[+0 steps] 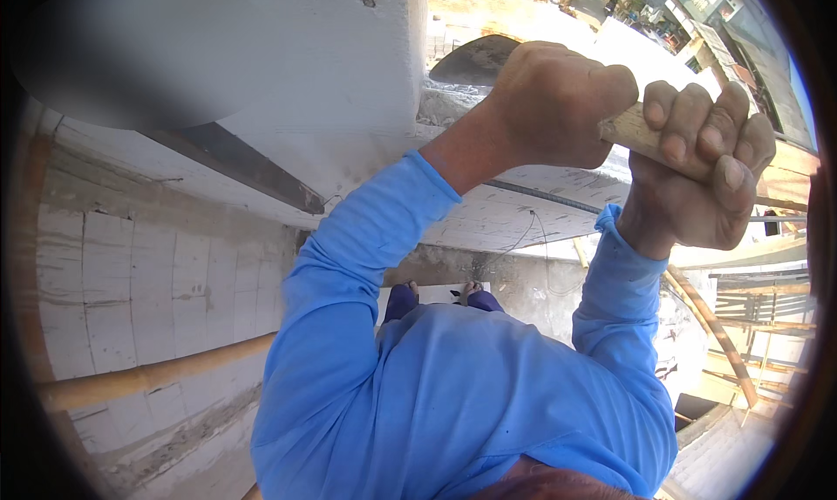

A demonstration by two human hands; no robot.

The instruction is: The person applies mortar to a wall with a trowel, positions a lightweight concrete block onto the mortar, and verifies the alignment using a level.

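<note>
Both my hands are raised to the upper right and closed round one wooden handle (pixel 649 138). My left hand (pixel 554 103) grips it in a fist, the back of the hand showing. To the right, my right hand (pixel 697 169) wraps its fingers over the handle's other end, with fingertips and nails in sight. A dark, flat, rounded blade (pixel 473 61) shows just left of my left fist, above a pale wall ledge. It lies roughly in line with the handle, but my left hand hides any join between them.
A white wall corner (pixel 349 64) stands at the upper left, with a dark metal bar (pixel 240 164) below it. A metal rod (pixel 540 193) runs beneath my hands. Block walling (pixel 157 265) and a bamboo pole (pixel 166 374) are at left. Bamboo scaffolding (pixel 715 330) stands at right.
</note>
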